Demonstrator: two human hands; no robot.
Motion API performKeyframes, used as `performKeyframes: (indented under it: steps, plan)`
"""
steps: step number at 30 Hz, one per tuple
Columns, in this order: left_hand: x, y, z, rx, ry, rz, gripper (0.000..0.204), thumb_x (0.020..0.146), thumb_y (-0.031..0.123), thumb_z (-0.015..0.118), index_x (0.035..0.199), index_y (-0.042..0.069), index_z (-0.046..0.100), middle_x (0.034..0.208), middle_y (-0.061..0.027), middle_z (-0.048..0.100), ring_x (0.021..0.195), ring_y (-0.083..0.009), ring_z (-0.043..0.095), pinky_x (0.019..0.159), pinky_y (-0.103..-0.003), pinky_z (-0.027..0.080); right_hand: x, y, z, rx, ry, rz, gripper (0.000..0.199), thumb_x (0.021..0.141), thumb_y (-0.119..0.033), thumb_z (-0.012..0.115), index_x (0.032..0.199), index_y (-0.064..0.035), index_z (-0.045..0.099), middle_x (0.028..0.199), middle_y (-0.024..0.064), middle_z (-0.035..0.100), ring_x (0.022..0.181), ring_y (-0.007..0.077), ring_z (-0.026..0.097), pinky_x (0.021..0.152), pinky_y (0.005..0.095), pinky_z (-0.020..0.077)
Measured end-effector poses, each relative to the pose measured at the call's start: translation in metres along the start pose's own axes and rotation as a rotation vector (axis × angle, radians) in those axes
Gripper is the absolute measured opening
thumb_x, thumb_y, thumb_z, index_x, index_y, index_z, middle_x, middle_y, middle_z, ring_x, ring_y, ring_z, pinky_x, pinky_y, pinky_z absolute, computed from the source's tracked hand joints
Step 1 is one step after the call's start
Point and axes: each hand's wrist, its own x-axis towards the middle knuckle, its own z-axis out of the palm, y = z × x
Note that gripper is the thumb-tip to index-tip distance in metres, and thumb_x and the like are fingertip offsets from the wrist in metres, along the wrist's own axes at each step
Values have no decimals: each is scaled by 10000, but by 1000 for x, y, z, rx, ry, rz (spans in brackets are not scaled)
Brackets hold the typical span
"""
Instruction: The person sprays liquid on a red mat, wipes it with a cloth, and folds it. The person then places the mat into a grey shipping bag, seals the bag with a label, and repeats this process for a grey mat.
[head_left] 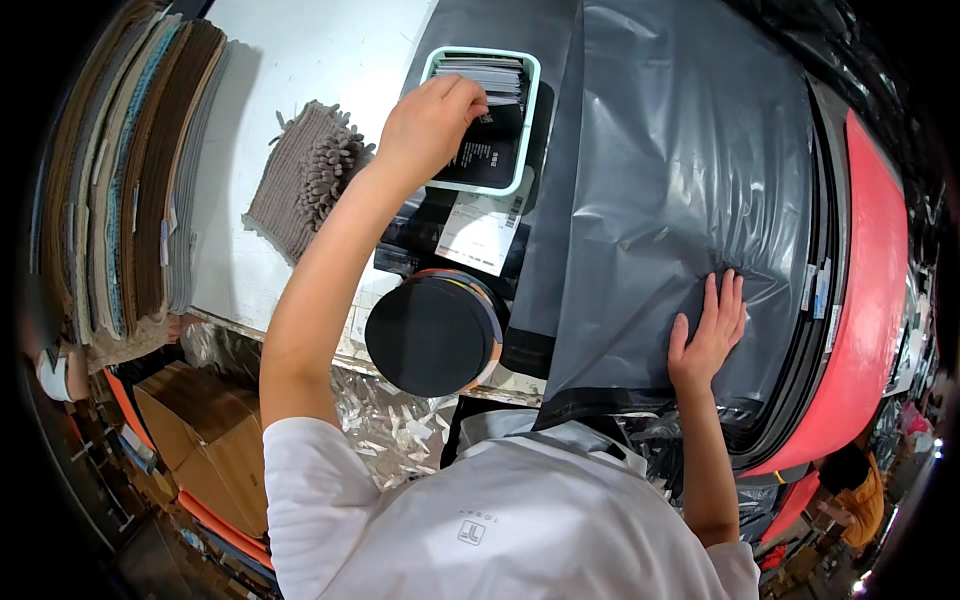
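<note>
My left hand (428,128) reaches over a mint-green plastic basket (534,100), its fingertips pinched on a black printed card (506,120). Upright in the basket's far part stands a stack of white and grey cards (480,72). More black cards (485,160) lie in its near part. My right hand (706,335) rests with fingers stretched out on a large dark grey plastic bag (690,180), pressing creases into it. Below the basket, a white printed label (480,232) lies on black plastic. Nearer to me stands a roll with a round black top (425,335).
A grey shaggy mat piece (300,180) lies on the white table (300,50). Folded mats (130,180) are stacked at the far left. Right of the bag are black layered sheets and a red curved sheet (870,300). A cardboard box (205,430) sits lower left; another person (860,495) is lower right.
</note>
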Motion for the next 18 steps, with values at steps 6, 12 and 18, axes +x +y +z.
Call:
performKeyframes:
  steps: [6, 12, 18]
  plan:
    - [-4, 17, -17, 56, 100, -327, 120, 895, 193, 571, 890, 82, 524, 704, -75, 628, 641, -282, 614, 537, -350, 467, 2, -1, -1, -1, 16, -7, 567, 839, -258, 500, 1339, -4, 419, 1422, 204, 360, 1342, 365, 298, 1078, 504, 189]
    - [-30, 147, -29, -679, 168, -670, 98, 911, 130, 521, 897, 36, 544, 761, -76, 575, 615, -165, 547, 580, -275, 433, -3, 2, -9, 199, 35, -8, 489, 852, -218, 558, 1280, 1, 472, 1356, 198, 437, 1271, 332, 414, 1048, 468, 266]
    - [-85, 268, 10, -876, -274, -390, 322, 801, 179, 681, 1052, 41, 534, 1007, -119, 564, 936, -216, 551, 811, -324, 437, -30, -42, -40, 1441, 37, 635, 173, 929, -85, 520, 1060, 18, 568, 976, 70, 650, 888, 137, 616, 835, 261, 465]
